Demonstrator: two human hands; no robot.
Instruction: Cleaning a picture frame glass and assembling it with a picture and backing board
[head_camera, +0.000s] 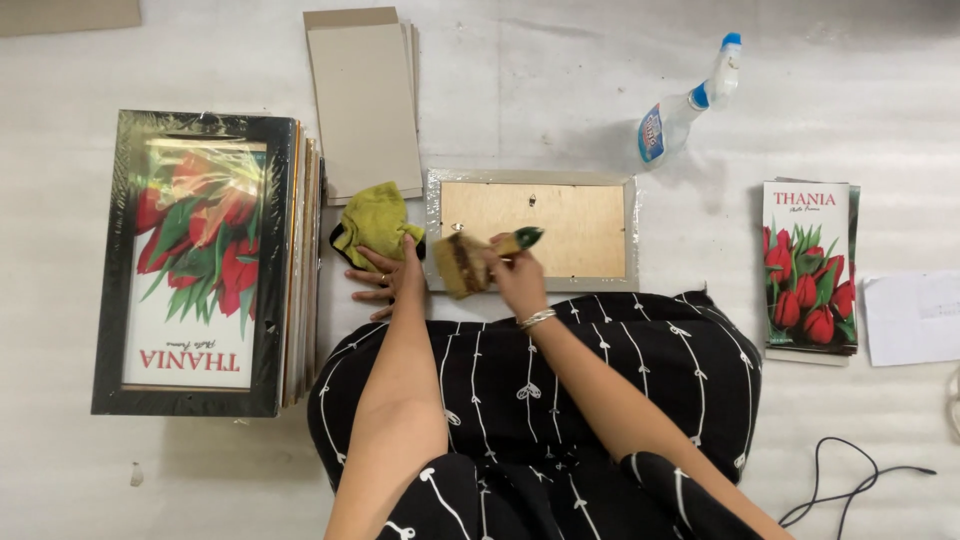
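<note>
A picture frame (580, 232) lies face down in front of me, showing its brown backing board and pale rim under plastic wrap. My right hand (520, 280) grips a paintbrush (470, 258) with a green handle, its wide bristles over the frame's left edge. My left hand (385, 278) rests flat on the white floor beside that edge, fingers spread, touching a yellow-green cloth (372, 222).
A stack of wrapped black frames with tulip prints (200, 262) stands at my left. Grey cardboard sheets (362, 100) lie behind the cloth. A spray bottle (685, 105) lies at the back right, tulip prints (808, 265) and white paper (912, 315) at right, a black cable (850, 480) near my knee.
</note>
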